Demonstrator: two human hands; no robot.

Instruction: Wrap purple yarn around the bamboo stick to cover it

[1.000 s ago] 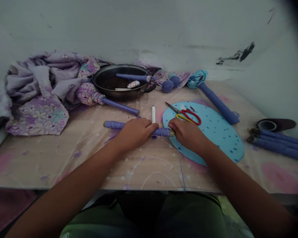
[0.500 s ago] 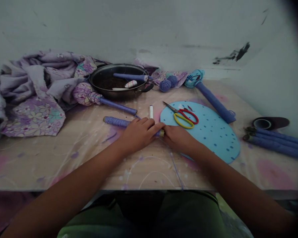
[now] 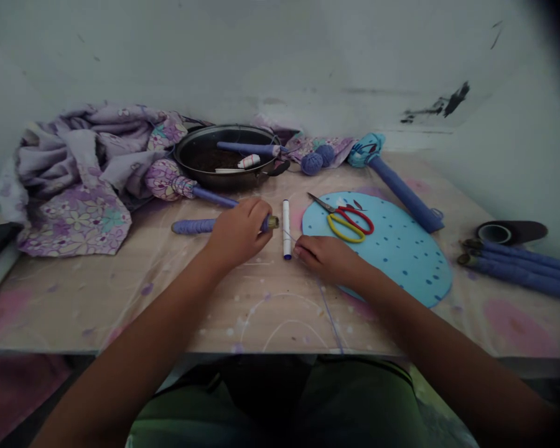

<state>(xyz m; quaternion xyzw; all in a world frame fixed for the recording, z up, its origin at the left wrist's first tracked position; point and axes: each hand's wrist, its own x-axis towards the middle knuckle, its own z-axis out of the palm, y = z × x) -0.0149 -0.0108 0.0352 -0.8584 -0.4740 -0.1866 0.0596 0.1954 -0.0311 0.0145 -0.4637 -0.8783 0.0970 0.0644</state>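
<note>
My left hand (image 3: 241, 234) is wrapped around a tube wound with purple yarn (image 3: 193, 226), whose bare brownish end sticks out past my fingers. My right hand (image 3: 321, 254) pinches a thin strand of purple yarn (image 3: 327, 306) that stretches to the tube and also trails down to the table's front edge. Between the hands lies a white marker (image 3: 286, 230) with a blue tip. Scissors (image 3: 345, 221) with red and yellow handles rest on a light-blue spotted oval mat (image 3: 404, 255), right by my right hand.
A dark pan (image 3: 228, 182) at the back holds a purple tube and a white roll. Floral cloth (image 3: 81, 205) is heaped at left. Two yarn balls (image 3: 312, 163) sit beside the pan. Several purple-wrapped tubes (image 3: 518, 274) lie at right, near a dark hollow roll (image 3: 518, 230).
My left hand has moved left and away with the tube, opening a gap between the hands. The strand now spans that gap, and the whole marker shows. My right hand has shifted little.
</note>
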